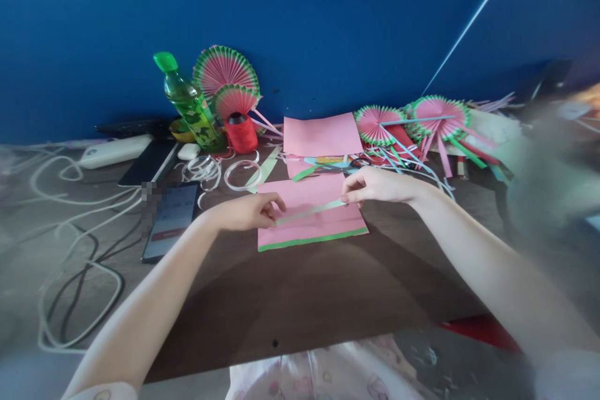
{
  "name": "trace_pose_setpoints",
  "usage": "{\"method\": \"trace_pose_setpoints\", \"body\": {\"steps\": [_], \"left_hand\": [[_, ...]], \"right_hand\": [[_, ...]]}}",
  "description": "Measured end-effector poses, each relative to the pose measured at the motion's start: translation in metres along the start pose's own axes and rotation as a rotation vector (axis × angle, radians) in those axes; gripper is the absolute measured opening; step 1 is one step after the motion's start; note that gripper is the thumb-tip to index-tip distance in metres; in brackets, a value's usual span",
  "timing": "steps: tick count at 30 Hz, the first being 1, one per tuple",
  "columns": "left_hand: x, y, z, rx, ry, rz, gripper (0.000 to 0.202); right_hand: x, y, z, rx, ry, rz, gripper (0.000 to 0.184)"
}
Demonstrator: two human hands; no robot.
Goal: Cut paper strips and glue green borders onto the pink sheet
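Observation:
A pink paper sheet [319, 225] with a green strip along its near edge lies on the brown table [290, 300]. Above it I hold a thin pale strip [310, 211] stretched between both hands. My left hand [250, 211] pinches the strip's left end. My right hand [372, 186] pinches its right end. Both hands hover just over the sheet.
A second pink sheet [321, 134] lies behind. Pink-and-green paper fans [225, 69] [438, 114] stand along the blue wall, with loose strips. A green bottle [190, 103], red thread spool [241, 132], tape rings [242, 174], a phone [171, 220] and white cables [70, 212] are at left.

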State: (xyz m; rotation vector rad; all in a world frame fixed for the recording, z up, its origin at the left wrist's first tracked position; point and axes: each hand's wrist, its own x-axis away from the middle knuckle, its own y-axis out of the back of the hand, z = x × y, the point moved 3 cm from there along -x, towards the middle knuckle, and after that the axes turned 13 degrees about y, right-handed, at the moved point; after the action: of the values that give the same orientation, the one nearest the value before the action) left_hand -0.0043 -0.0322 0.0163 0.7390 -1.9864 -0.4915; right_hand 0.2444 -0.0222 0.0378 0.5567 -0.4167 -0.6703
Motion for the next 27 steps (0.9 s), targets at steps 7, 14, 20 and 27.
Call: {"method": "trace_pose_setpoints", "body": {"steps": [7,14,20,27], "left_hand": [[0.0042,0.0021,-0.0052,-0.072,-0.012,-0.160,0.029],[0.0073,0.0031,-0.0079,-0.046,-0.063,-0.141,0.024],[0.0034,0.0042,-0.0050,-0.027,-0.040,-0.137,0.029],[0.0011,0.0088,0.0011,0.091,-0.053,-0.069,0.045]], "right_hand": [[-0.0002,0.0013,0.0022,0.002,-0.018,-0.011,0.038],[0.0024,0.0014,-0.0010,-0.057,-0.011,-0.019,0.039],[0.0053,0.0023,-0.0033,-0.055,-0.031,-0.028,0.041],[0.0077,0.0035,-0.0047,-0.070,-0.020,-0.015,0.038]]}}
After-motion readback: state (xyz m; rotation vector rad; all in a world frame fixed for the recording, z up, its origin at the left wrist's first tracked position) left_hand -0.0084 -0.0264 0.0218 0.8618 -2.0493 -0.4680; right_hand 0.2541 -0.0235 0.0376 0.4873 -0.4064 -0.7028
